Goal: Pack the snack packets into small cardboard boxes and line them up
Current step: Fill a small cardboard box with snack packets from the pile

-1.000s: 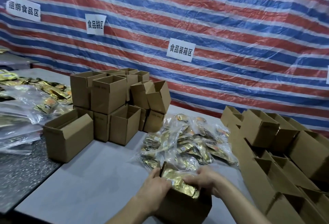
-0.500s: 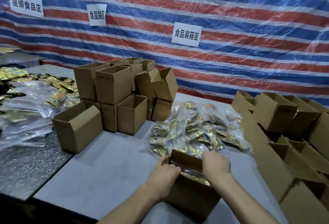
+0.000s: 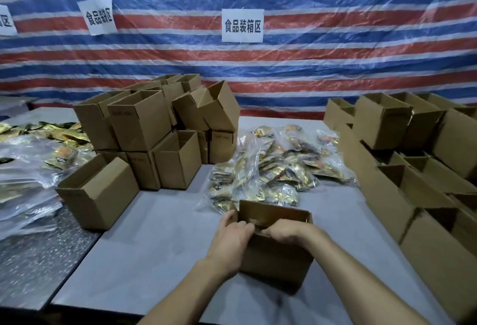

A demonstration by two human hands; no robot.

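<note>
A red, blue and white striped plastic tarpaulin [image 3: 335, 66] hangs as the back wall, with white paper signs [image 3: 242, 25] printed in black characters stuck to it. In front of it stands a pale grey tabletop [image 3: 160, 247], with a dark speckled tabletop [image 3: 33, 260] just beside it on the left.

Near the front edge of the grey table stands a small brown open-topped cardboard box [image 3: 276, 262], upright. The left hand [image 3: 232, 239] grips its left near corner, thumb along the side wall and fingers curled onto the top edge. The right hand [image 3: 286, 231] is hooked over the near wall's rim, its fingertips hidden inside the box. The two hands almost touch.

Just behind the box lies a heap of gold foil snack packets in clear plastic bags [image 3: 278, 167]. Further back on the left is a stack of empty brown cardboard boxes [image 3: 154, 131], with one more brown box lying on its side [image 3: 100, 190] at the seam between the two tables. A second pile of open brown boxes [image 3: 413, 169] fills the right side. More bagged gold packets [image 3: 31, 169] are spread over the speckled surface.
</note>
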